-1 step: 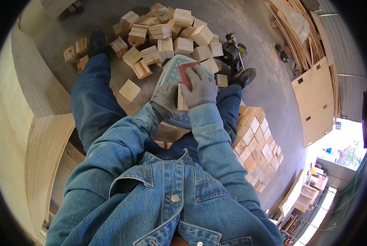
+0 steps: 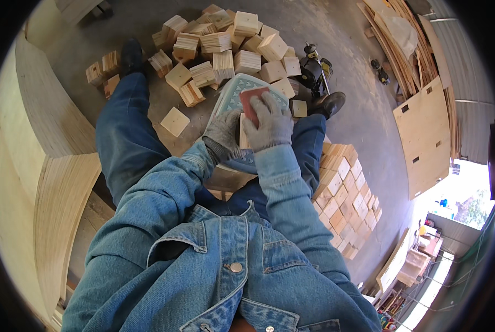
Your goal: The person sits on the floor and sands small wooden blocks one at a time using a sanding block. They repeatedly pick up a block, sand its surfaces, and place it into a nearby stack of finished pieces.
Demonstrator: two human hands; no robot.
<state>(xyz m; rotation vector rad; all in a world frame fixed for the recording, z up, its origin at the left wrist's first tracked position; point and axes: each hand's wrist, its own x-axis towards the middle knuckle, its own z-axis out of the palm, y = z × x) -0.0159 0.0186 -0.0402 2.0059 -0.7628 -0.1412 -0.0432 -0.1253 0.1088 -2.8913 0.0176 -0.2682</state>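
My left hand (image 2: 222, 134), in a grey knit glove, is closed around the left side of a pale wood block (image 2: 243, 131). This block lies on a light blue plastic stool (image 2: 237, 84) between my knees, largely covered by my hands. My right hand (image 2: 272, 125), gloved the same way, grips a flat red sanding pad (image 2: 248, 98) from above, with its fingers bent over the pad. The pad sits over the block's far end. What the pad's underside touches is hidden.
Loose wood blocks (image 2: 217, 41) are heaped beyond the stool, and one square block (image 2: 175, 122) lies apart. Stacked blocks (image 2: 344, 193) stand by my right leg. A black and yellow tool (image 2: 314, 69) is near my right shoe. Large plywood panels (image 2: 48, 94) rise at left.
My right hand and the red sanding pad have shifted slightly toward me, and the pad's angle has turned a little. My left hand stays in place.
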